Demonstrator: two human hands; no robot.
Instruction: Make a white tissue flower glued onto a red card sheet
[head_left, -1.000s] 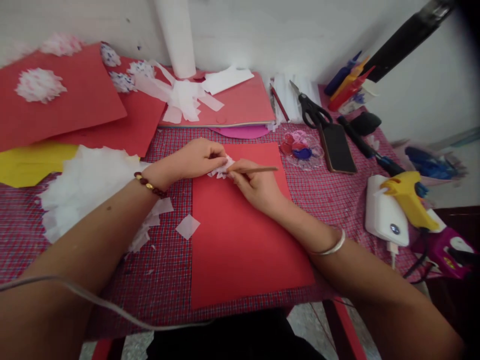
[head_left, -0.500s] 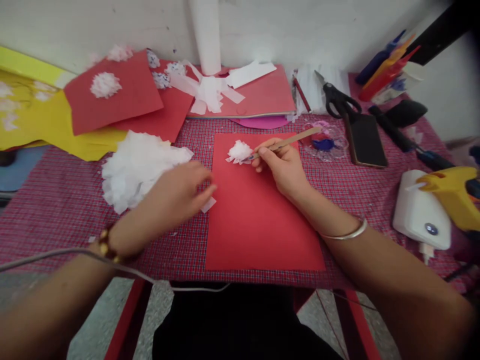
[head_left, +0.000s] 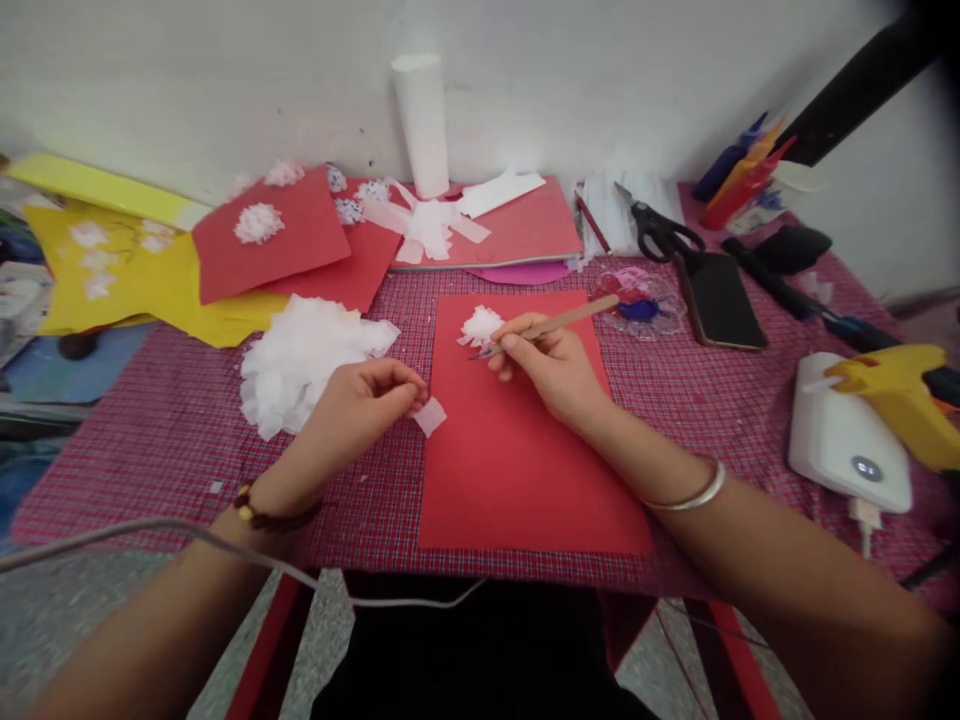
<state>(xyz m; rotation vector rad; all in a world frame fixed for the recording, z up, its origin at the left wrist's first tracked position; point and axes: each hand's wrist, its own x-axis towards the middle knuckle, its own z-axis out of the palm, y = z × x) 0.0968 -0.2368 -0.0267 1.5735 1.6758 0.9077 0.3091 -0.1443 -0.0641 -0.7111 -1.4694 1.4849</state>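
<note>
My left hand (head_left: 375,400) is closed in a pinch on a small white paper square (head_left: 430,418) over the left edge of a red sheet (head_left: 525,480). Beside that hand lies a pile of white paper pieces (head_left: 300,355), partly hidden by it. My right hand (head_left: 551,365) grips what looks like a wooden-handled paintbrush (head_left: 577,315), its dark tip pointing left above the red sheet. A white ruffled paper flower (head_left: 481,326) sits near the sheet's top, just behind the tip.
Black scissors (head_left: 660,230), a phone (head_left: 721,300), a plastic dish with blue and red paint (head_left: 646,305) and paint bottles (head_left: 739,170) stand right. Nearer lie a white power bank (head_left: 847,440) and a yellow glue gun (head_left: 896,390). Red cards (head_left: 300,255) with paper flowers lie back left.
My left hand now shows a paper square pinched at its fingertips, by the sheet's edge. The brush tip has come away from the flower, towards me. The camera view has shifted.
</note>
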